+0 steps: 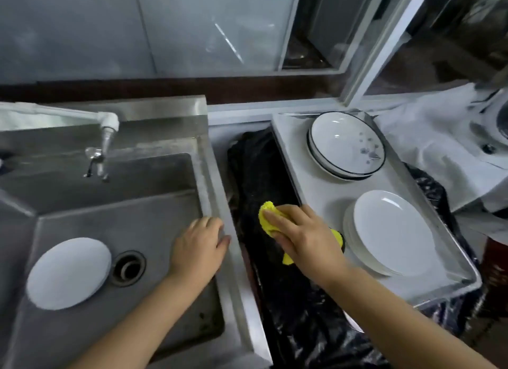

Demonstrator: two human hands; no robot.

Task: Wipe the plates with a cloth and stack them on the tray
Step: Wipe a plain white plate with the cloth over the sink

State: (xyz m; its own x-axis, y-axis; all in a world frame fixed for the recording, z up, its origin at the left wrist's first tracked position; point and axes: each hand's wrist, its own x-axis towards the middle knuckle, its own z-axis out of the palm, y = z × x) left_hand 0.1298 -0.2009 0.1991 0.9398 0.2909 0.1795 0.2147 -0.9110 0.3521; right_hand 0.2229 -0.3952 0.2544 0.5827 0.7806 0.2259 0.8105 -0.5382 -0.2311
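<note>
Nearest the viewer, two bare forearms reach forward. The left hand (199,246) lies with relaxed, lightly spread fingers over the right rim of the stainless steel sink (217,203), holding nothing. The right hand (301,235) grips a crumpled yellow microfibre cloth (268,217), which bulges past the fingertips and shows again below the palm; it hovers over the narrow gap lined with black plastic sheeting (277,286) between sink rim and tray edge. Inside the basin, a plain white round plate (68,272) lies just beside the dark round drain (128,268), with bare basin floor around it. To the right, a rectangular metal tray (316,192) carries a stack of plain white plates (390,234) at its near end and, farther back, a stack of white plates with dark rims (346,146); the two stacks stand apart. Behind the basin, a metal tap with white fitting (105,143) overhangs the sink.
</note>
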